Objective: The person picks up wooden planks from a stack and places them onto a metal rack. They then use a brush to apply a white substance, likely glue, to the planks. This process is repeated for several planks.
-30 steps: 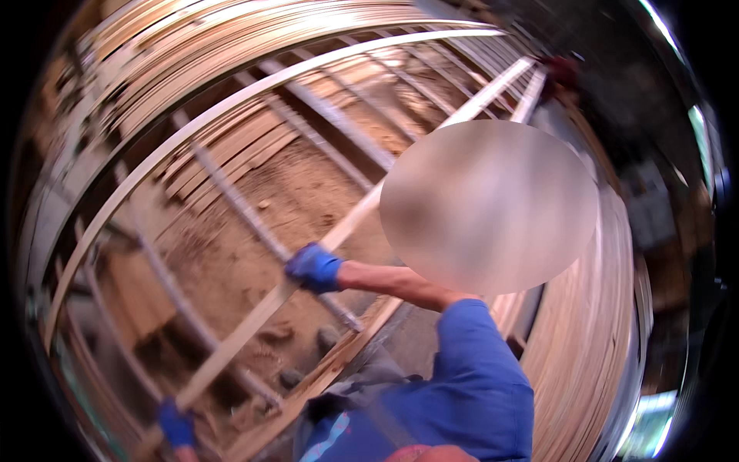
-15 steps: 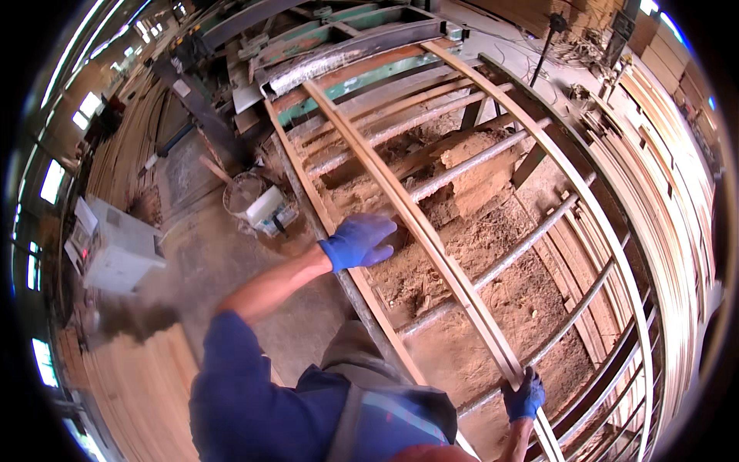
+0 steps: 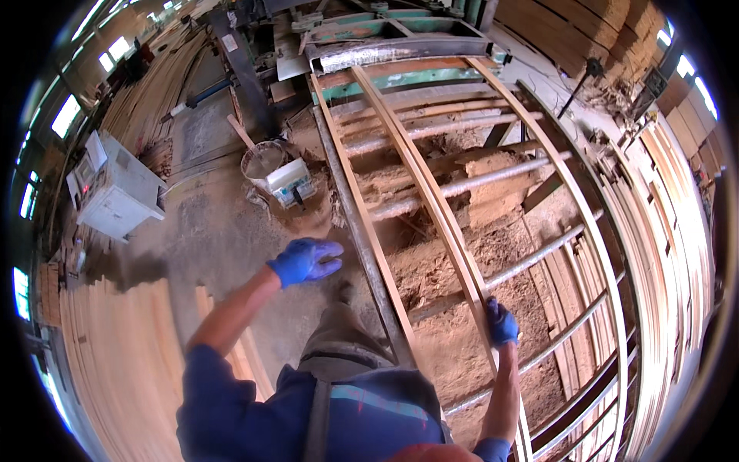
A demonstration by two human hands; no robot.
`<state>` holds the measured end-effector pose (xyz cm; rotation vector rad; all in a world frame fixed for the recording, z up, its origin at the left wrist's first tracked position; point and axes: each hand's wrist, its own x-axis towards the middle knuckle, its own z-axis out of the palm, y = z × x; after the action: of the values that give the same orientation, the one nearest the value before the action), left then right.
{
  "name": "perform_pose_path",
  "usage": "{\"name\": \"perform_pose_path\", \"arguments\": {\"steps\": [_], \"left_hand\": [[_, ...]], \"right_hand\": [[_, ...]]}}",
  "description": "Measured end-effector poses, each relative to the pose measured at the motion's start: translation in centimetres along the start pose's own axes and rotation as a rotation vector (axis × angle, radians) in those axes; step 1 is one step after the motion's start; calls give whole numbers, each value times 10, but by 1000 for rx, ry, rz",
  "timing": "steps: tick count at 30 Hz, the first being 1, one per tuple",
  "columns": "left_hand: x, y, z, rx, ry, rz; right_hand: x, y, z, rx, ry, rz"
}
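My right hand (image 3: pixel 503 323), in a blue glove, is closed on a pair of long wooden strips (image 3: pixel 431 196) that lie side by side along the roller frame. My left hand (image 3: pixel 306 262), also gloved in blue, hangs in the air left of the frame, its fingers stretched out and nothing in them. The nearest thing to it is the left wooden strip (image 3: pixel 375 239) along the frame's side. Another strip (image 3: pixel 568 173) runs down the right part of the frame, bowed by the lens. Metal rollers (image 3: pixel 500 179) cross beneath the strips.
Sawdust (image 3: pixel 439 269) heaps under the rollers. A bucket (image 3: pixel 263 160) and a white container (image 3: pixel 289 183) stand on the floor at left, with a white cabinet (image 3: pixel 123 192) farther over. Boards (image 3: pixel 119 350) lie at lower left; stacked strips (image 3: pixel 666 223) line the right. A green-and-steel machine (image 3: pixel 400 50) stands at the far end.
My left hand has moved left, away from the strips and off the frame. My right hand is farther up along the paired strips. The view has shifted, moving the scene right in the picture.
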<state>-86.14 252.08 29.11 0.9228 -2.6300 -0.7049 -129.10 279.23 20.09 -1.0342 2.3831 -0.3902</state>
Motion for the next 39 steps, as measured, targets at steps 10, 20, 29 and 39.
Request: {"name": "perform_pose_path", "arguments": {"steps": [10, 20, 29, 39], "left_hand": [[-151, -214, 13, 16, -216, -439], [-130, -353, 16, -127, -224, -428], [24, -77, -10, -46, -11, 113], [216, 88, 117, 581, -267, 384]], "right_hand": [[25, -3, 7, 272, -7, 151], [47, 43, -11, 696, -288, 339], [23, -52, -54, -404, -151, 117], [-25, -1, -23, -211, 185, -140]]}}
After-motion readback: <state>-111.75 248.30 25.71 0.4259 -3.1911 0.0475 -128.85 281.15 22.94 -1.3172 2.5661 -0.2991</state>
